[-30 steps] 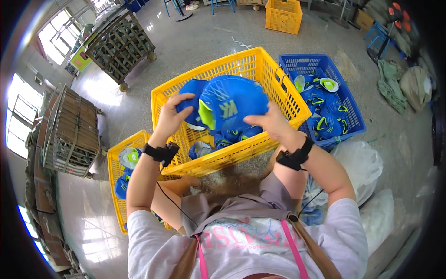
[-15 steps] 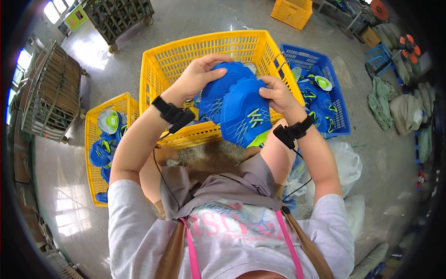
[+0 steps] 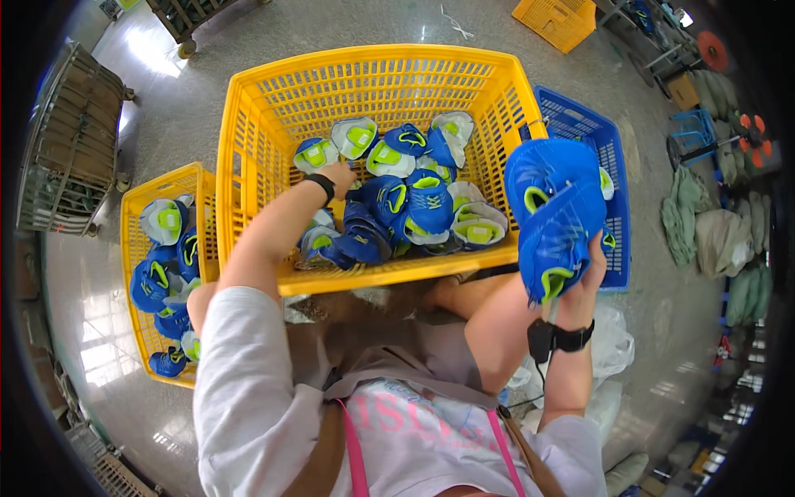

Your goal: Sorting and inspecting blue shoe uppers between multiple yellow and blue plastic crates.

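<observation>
Blue shoe uppers with lime-green linings, two or more stacked together [image 3: 556,217], are in my right hand [image 3: 590,273], whose fingers close on their lower right edge. They are held up at the right, in front of the blue crate. My left hand [image 3: 338,177] reaches down into the large yellow crate [image 3: 373,277], among more shoe uppers [image 3: 429,203] lying loosely in it. It is nearest a white-and-lime upper [image 3: 316,154]. Its fingertips are hidden, and whether they grip anything does not show.
A smaller yellow crate [image 3: 137,331] with several uppers stands on the left. Behind the held stack is a blue crate [image 3: 619,157] with more. White plastic bags [image 3: 611,340] lie near my right knee. A wheeled cage cart [image 3: 79,149] stands far left; another yellow crate [image 3: 556,23] is far right.
My hands have separated: the right carried the stacked uppers rightward out from over the large crate, while the left let go of them and went down into the crate. My view has shifted.
</observation>
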### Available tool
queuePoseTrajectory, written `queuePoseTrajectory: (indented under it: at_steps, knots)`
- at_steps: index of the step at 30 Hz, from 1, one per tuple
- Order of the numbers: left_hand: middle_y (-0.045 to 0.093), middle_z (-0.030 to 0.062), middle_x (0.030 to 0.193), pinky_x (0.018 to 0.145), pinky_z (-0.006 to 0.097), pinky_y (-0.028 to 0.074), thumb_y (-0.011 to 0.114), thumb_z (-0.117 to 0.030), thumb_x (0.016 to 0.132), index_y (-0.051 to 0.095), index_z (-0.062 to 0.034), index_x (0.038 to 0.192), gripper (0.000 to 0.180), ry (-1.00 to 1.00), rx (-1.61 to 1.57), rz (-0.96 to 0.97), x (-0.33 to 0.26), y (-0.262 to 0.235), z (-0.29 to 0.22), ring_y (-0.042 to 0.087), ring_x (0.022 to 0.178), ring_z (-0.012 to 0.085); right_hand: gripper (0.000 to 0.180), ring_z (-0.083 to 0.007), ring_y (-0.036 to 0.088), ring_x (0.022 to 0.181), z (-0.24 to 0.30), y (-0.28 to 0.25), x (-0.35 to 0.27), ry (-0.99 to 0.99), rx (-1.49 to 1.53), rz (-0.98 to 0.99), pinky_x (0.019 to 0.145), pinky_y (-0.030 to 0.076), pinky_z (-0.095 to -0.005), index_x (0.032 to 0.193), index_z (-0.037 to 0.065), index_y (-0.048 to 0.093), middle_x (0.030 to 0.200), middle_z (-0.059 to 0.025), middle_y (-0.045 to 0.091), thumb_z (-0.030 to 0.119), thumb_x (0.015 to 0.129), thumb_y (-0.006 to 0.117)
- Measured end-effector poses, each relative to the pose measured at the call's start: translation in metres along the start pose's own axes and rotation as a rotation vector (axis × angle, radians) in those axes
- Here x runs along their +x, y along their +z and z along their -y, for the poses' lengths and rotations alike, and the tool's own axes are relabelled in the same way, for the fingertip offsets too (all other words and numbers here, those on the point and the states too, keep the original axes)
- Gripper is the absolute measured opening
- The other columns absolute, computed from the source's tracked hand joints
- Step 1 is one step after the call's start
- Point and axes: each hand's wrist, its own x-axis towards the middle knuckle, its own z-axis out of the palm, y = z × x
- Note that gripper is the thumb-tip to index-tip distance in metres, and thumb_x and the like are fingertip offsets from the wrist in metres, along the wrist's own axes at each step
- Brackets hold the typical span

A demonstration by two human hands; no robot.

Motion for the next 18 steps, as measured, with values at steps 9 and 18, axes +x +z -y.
queuePoseTrajectory:
  at_steps: [9, 18]
  knots:
    - [0.060, 0.0050, 0.108, 0.095, 0.042, 0.036, 0.051, -0.017, 0.083, 0.068, -0.0134, 0.091, 0.020, -0.046, 0.296, -0.178, 0.085, 0.069, 0.029, 0.043, 0.118, 0.0240, 0.052, -0.0251, 0.053, 0.107, 0.001, 0.004, 0.000, -0.204, -0.391, -0.123, 0.092, 0.042, -0.0380, 0.125, 0.000, 0.042, 0.121, -0.0133, 0.052, 0.027, 0.083, 0.059]
    - [0.062, 0.0146, 0.089, 0.072, 0.034, 0.045, 0.051, -0.022, 0.088, 0.059, -0.0035, 0.097, 0.022, 0.667, -0.780, -0.529, -0.023, -0.148, -0.024, 0.058, 0.082, 0.0308, 0.025, -0.0260, 0.041, 0.119, -0.032, 0.065, 0.060, -0.022, -0.796, 0.407, 0.099, 0.032, -0.0343, 0.090, -0.003, 0.060, 0.135, -0.0174, 0.036, 0.002, 0.066, 0.055]
